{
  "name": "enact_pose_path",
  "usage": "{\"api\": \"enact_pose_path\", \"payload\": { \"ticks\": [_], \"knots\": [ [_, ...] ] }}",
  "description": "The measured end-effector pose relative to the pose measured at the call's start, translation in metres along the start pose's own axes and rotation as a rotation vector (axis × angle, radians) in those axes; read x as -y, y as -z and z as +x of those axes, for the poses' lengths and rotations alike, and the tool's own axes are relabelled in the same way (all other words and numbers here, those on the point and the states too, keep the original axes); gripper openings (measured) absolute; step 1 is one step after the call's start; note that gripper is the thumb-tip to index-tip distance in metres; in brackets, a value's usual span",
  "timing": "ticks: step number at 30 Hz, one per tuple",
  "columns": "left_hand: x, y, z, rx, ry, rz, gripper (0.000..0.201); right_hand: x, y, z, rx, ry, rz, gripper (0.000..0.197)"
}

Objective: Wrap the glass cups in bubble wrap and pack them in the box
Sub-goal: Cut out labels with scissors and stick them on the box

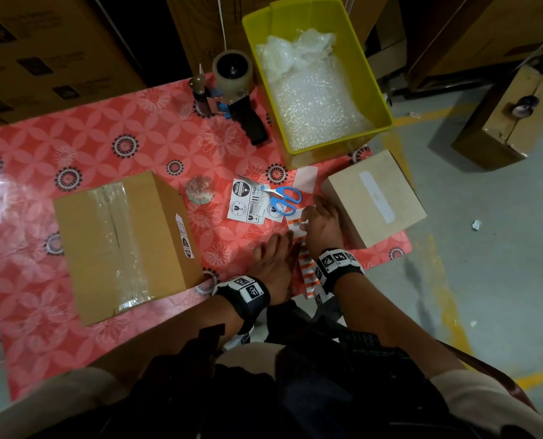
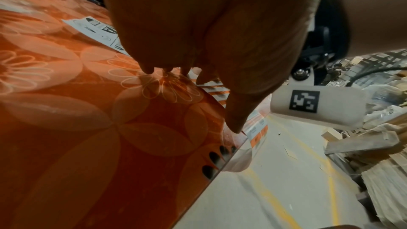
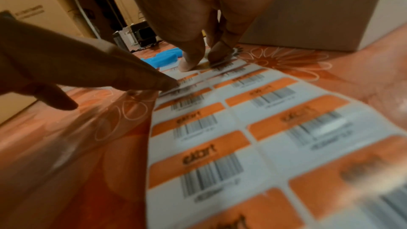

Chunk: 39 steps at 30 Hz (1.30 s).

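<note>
Barcode label sheet (image 3: 220, 128) reading "extart" lay on worktop (image 1: 137, 128); left hand (image 1: 275, 261) pressed it flat-fingered, right hand (image 1: 322, 224) pinched a label corner. "FRAGILE" stickers (image 1: 248, 201), scissors (image 1: 283, 198) nearby; taped box (image 1: 121, 245) left, bubble wrap (image 1: 314, 99) in yellow bin (image 1: 374, 90).

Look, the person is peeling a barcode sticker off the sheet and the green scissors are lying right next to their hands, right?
Nearly. The scissors have blue handles, not green; the head view shows this plainly. The rest holds: the right hand picks at a barcode sticker on the sheet with its fingers, the left hand presses the sheet down, and the scissors lie just beyond both hands.
</note>
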State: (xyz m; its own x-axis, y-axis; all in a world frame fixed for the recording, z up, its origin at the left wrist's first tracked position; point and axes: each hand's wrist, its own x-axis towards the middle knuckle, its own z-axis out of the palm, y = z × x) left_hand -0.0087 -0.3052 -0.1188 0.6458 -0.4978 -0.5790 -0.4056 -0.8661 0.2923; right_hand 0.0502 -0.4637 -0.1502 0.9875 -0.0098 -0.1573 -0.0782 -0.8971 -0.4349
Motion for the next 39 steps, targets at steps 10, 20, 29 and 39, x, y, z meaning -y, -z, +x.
{"api": "enact_pose_path", "payload": {
  "ticks": [10,20,29,39],
  "knots": [
    [0.002,-0.001,0.005,-0.060,0.033,-0.120,0.104,0.005,0.011,-0.003,0.095,-0.051,-0.078,0.066],
    [0.015,0.007,0.008,-0.618,0.060,-1.022,0.071,0.009,0.049,-0.031,-0.059,-0.077,0.453,0.040],
    [0.017,0.058,0.005,-0.761,-0.064,-1.181,0.032,0.021,0.078,-0.031,-0.172,0.137,0.586,0.048],
    [0.013,0.087,0.003,-0.685,-0.122,-1.352,0.066,0.026,0.100,-0.016,-0.112,-0.016,1.076,0.060]
  ]
}}
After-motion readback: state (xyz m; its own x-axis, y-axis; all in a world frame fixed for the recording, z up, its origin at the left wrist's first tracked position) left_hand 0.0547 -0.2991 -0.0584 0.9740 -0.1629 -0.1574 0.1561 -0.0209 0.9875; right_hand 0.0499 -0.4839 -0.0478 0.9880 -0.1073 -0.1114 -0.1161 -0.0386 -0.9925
